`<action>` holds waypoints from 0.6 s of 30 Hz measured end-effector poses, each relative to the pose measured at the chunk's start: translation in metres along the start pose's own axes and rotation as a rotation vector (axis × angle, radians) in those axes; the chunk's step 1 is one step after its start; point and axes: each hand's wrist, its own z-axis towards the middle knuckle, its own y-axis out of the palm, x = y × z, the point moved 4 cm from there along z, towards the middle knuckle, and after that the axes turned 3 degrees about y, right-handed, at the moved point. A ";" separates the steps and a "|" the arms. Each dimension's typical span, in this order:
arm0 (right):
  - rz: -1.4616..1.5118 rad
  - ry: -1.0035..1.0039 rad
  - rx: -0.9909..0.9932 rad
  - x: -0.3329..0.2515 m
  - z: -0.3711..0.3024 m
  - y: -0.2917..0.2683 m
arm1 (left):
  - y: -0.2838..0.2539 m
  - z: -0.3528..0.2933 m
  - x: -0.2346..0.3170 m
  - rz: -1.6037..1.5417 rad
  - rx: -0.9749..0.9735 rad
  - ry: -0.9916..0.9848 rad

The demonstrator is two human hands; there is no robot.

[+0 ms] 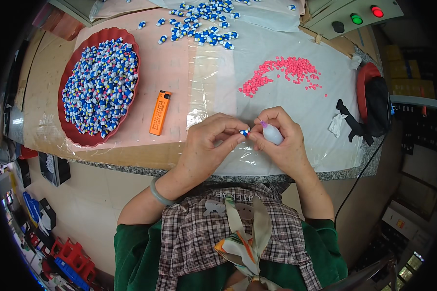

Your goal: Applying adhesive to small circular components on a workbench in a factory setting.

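Note:
My left hand [204,140] pinches a tiny blue-and-white bead-like piece [244,132] between thumb and fingertips, over the near part of the table. Close beside it, my right hand [290,148] is wrapped round a small white squeeze bottle [273,135] with a purple needle tip pointing up and left. The right thumb and a fingertip meet right next to the piece; whether they hold anything small there, I cannot tell. Ahead of my hands lies a scatter of small pink pieces [296,68]. More blue-and-white pieces [204,29] are spread at the far middle.
A red scalloped tray [137,80], heaped with blue-and-white pieces, stands at the left. Beside it lies an orange lighter [159,114]. A crumpled white tissue [337,125] and a black strap [352,123] sit at the right. A control box [357,19] with lit buttons stands far right.

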 end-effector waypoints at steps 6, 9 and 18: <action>-0.042 0.008 0.000 -0.002 0.000 0.001 | 0.001 0.001 0.015 0.277 0.001 0.160; -0.017 0.012 0.009 -0.001 0.000 -0.001 | 0.000 0.003 0.022 0.338 -0.041 0.202; 0.209 0.231 -0.270 0.004 0.014 -0.010 | -0.001 0.005 0.019 0.252 -0.139 0.028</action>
